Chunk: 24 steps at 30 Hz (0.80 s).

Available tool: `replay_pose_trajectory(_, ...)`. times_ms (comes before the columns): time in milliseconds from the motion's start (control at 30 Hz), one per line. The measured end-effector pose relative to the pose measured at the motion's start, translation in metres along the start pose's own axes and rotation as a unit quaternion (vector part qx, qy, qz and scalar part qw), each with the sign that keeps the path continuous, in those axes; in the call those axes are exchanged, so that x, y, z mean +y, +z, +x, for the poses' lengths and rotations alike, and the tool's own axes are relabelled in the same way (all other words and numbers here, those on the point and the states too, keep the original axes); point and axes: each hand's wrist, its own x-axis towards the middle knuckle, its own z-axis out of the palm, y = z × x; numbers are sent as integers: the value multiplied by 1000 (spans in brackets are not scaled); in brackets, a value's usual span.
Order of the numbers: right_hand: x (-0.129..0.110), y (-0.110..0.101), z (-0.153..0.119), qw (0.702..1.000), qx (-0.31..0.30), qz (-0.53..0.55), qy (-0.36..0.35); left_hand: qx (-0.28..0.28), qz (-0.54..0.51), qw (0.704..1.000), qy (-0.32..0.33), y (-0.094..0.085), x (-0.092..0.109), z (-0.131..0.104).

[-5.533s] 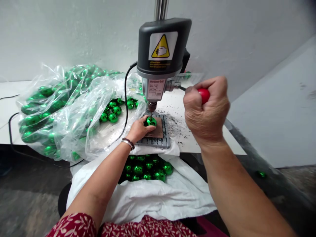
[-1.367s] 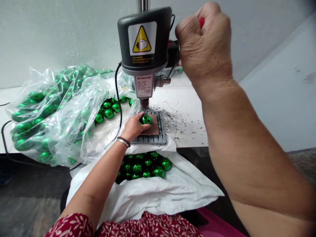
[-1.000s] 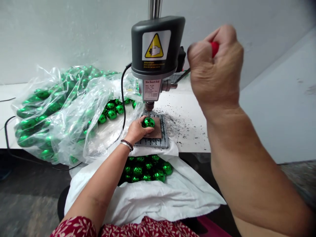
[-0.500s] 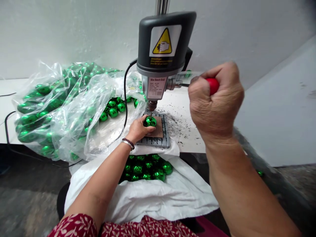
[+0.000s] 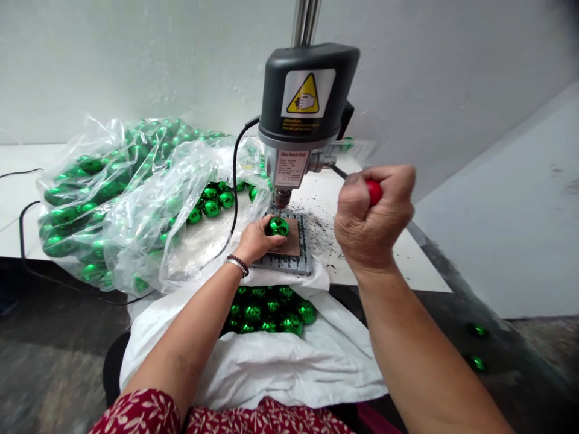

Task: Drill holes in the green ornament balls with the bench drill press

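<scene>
Under the mini bench drill (image 5: 301, 102), my left hand (image 5: 257, 242) is closed around a shiny green bauble (image 5: 279, 226). The ball rests on a brown board (image 5: 293, 241), which lies on the drill's grey slotted base (image 5: 298, 265). Just above the ball hangs the drill chuck (image 5: 283, 199); whether the bit touches the ball I cannot tell. Off to the right, my right hand (image 5: 374, 217) is wrapped round the red knob (image 5: 374, 191) of the drill's feed lever (image 5: 338, 171).
Clear plastic bags of green baubles (image 5: 104, 205) cover the table's left side. More baubles (image 5: 271, 310) lie in a white cloth (image 5: 289, 367) at the front. Dark shavings (image 5: 323, 232) litter the white tabletop (image 5: 350, 265). A black cable (image 5: 235, 175) hangs beside the drill.
My right hand has pulled the lever's red knob downward and toward the left. The drill head sits lower in view, as the camera view has also shifted slightly. My left hand still grips the bauble.
</scene>
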Motion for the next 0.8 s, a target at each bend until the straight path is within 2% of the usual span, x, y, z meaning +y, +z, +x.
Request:
replay_pose_trajectory(267, 4, 1, -12, 1000, 6, -3, 17, -5, 15, 1000, 4, -2, 3, -2)
replay_pose_trajectory(600, 13, 1, -32, 1000, 3, -22, -11, -2, 5, 1000, 11, -3, 3, -3)
replay_pose_trajectory(700, 8, 2, -19, 1000, 8, -18, -10, -4, 16, 1000, 12, -3, 5, -3)
replay_pose_trajectory(800, 1, 6, 14, 1000, 2, -1, 4, -3, 14, 1000, 19, -3, 7, -4)
